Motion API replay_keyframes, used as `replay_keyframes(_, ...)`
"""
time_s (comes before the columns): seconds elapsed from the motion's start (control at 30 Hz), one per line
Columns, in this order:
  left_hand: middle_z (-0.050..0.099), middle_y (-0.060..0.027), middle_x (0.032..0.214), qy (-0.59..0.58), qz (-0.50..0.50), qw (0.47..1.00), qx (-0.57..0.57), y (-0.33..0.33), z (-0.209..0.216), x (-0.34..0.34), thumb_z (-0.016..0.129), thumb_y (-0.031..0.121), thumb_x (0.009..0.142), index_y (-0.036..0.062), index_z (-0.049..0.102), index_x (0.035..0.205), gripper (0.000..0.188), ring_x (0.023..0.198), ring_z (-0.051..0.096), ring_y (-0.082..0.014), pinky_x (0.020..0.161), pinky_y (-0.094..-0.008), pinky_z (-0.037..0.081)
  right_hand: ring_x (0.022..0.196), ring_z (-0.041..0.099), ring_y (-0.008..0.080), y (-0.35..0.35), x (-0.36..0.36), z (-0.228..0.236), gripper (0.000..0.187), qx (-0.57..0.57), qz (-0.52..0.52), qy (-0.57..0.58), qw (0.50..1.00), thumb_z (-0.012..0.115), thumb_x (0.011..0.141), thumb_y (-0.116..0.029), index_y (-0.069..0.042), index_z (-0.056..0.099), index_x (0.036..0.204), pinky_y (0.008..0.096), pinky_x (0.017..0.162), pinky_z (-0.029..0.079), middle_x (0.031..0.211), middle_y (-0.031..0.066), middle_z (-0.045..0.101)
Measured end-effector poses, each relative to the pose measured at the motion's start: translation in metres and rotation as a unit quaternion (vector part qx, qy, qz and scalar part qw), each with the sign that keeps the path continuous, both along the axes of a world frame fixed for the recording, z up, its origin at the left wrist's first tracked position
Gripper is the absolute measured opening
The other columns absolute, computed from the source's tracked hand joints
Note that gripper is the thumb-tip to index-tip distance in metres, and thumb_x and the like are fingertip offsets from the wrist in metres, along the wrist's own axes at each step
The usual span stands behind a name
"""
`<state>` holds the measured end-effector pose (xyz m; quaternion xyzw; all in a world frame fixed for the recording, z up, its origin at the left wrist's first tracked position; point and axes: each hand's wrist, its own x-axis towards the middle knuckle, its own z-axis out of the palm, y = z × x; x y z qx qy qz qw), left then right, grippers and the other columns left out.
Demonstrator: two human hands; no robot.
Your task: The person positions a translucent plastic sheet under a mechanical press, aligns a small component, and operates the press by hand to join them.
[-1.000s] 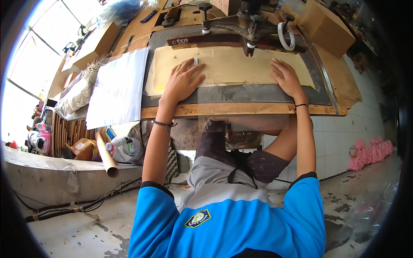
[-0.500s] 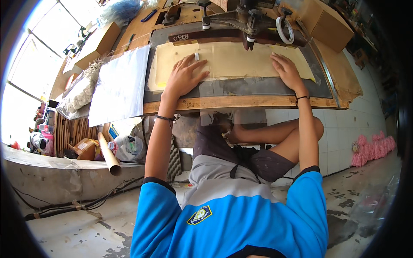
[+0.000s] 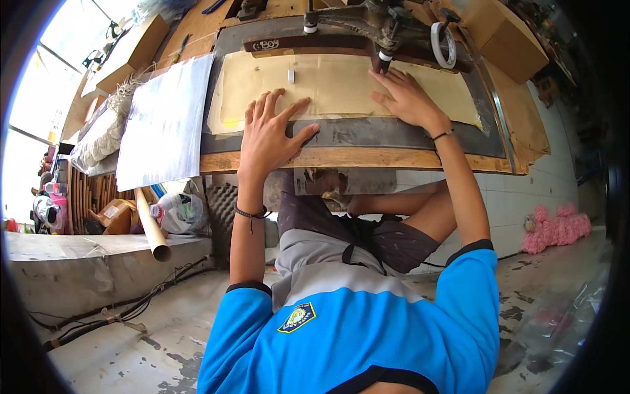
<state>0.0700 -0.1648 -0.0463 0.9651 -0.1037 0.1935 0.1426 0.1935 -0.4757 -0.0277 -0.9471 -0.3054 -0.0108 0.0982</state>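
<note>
A long yellowish sheet (image 3: 341, 85) lies flat on the dark grey worktop. My left hand (image 3: 270, 136) is open, fingers spread, over the sheet's near edge left of the middle. Just beyond its fingertips a small whitish piece (image 3: 291, 77) sits on the sheet. My right hand (image 3: 410, 102) is open too, fingers stretched out across the sheet right of the middle. Its fingertips are close to the lower tip of a dark metal machine head (image 3: 384, 56). Whether either palm presses on the sheet I cannot tell.
A brown bar (image 3: 328, 43) runs behind the sheet under the machine. A white ring-shaped roll (image 3: 443, 46) hangs at its right. Clear plastic sheets (image 3: 167, 118) overlap the table's left side, beside a bundle of cord (image 3: 108, 134). A cardboard box (image 3: 502, 39) stands back right.
My right hand has moved left from the sheet's right end toward the machine tip. My left hand has drawn nearer to me, away from the small whitish piece. The view has shifted slightly.
</note>
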Motion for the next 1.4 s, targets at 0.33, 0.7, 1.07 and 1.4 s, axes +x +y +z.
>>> replay_keyframes(0.33,0.052,-0.0202,0.149,-0.056,-0.122,0.991,0.022,-0.009,-0.007,0.048,0.059,0.049,0.099,0.0056,0.061,0.138,0.058,0.142,0.044,-0.0368,0.122,-0.0534,0.026,0.157,0.023,0.0285,0.054,0.030,-0.020,0.072,0.020,0.008,0.007,1.000,0.044,0.107,-0.055,-0.005,0.037,0.158,0.0385,0.128,0.022,0.168,0.0135,0.028)
replay_keyframes(0.7,0.047,-0.0233,0.153,0.024,-0.081,0.993,0.080,-0.039,-0.009,0.110,0.046,0.059,0.102,-0.0018,0.050,0.145,0.075,0.142,0.046,-0.0386,0.120,-0.0504,0.033,0.155,0.026,0.0301,0.050,0.037,-0.035,0.074,0.070,0.011,-0.029,0.997,0.045,0.105,-0.056,-0.004,0.038,0.157,0.0397,0.127,0.024,0.167,0.0140,0.031)
replay_keyframes(1.07,0.043,-0.0245,0.156,0.001,-0.076,0.996,0.052,-0.042,-0.020,0.126,0.041,0.064,0.100,-0.0018,0.048,0.149,0.082,0.148,0.038,-0.0387,0.124,-0.0510,0.026,0.151,0.033,0.0349,0.056,0.032,-0.029,0.065,0.054,-0.002,-0.016,0.998,0.041,0.107,-0.051,-0.010,0.038,0.157,0.0459,0.122,0.032,0.167,0.0108,0.031)
replay_keyframes(1.4,0.046,-0.0296,0.151,-0.009,-0.077,0.997,0.024,-0.041,-0.017,0.128,0.049,0.058,0.097,-0.0059,0.051,0.143,0.079,0.143,0.043,-0.0411,0.121,-0.0481,0.032,0.154,0.028,0.0342,0.057,0.031,-0.030,0.062,0.085,-0.008,0.016,0.996,0.041,0.110,-0.046,-0.006,0.038,0.157,0.0412,0.125,0.027,0.166,0.0172,0.032)
